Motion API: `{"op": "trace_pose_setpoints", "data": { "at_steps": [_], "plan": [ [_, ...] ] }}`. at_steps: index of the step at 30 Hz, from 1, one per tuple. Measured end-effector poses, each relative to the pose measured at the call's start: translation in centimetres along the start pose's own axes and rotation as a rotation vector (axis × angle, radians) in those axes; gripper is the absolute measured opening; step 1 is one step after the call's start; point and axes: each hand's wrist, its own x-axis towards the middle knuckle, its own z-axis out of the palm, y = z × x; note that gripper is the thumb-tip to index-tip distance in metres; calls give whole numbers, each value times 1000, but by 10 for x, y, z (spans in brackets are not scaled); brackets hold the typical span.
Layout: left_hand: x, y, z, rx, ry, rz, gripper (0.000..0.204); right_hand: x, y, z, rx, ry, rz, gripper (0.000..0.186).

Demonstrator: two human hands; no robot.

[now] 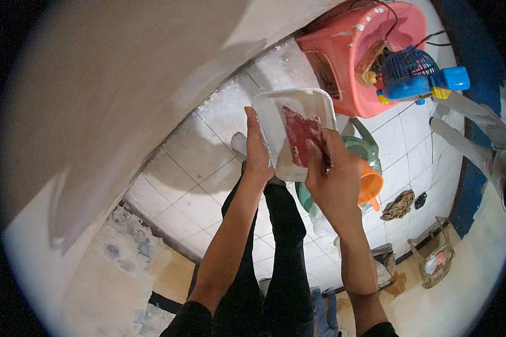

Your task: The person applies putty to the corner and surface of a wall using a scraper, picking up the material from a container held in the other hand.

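Note:
My left hand (257,149) grips a white rectangular plastic tub (271,115) by its left side, thumb up along the wall. The tub's inside is smeared with a pale paste. In my right hand (338,178) is a flat red putty spreader (298,130), pinched between thumb and fingers. The spreader is tilted over the tub's opening and streaked with white; whether its lower edge touches the tub's bottom I cannot tell. My right fingers partly cover its right end.
A pink plastic stool (343,50) stands at the far right with a blue fan (409,73) on it. Green and orange containers (371,185) are beyond my right hand. A brown rag (398,205) lies on the tiled floor (177,196). A beige wall (123,84) rises at left.

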Motion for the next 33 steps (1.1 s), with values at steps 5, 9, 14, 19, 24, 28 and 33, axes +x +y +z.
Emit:
{"op": "trace_pose_setpoints", "data": {
  "at_steps": [5,9,14,19,24,28,33],
  "plan": [
    [4,1,-5,-86,43,-26,72,10,17,-9,102,-6,54,12],
    [14,6,0,-82,177,40,70,22,21,-27,619,-182,334,18],
    [29,5,-34,-103,218,153,68,66,57,-43,1043,-324,465,22],
    [14,0,-78,-10,328,290,70,137,91,-31,1284,-236,428,23],
    [-18,-21,-113,-226,324,304,64,217,89,-13,633,-371,20,22],
    [-59,-41,-141,-225,453,260,65,226,22,-33,1098,-235,203,23],
    [-113,-57,-167,-336,592,271,66,170,9,-50,900,-135,374,24]
  ]
}}
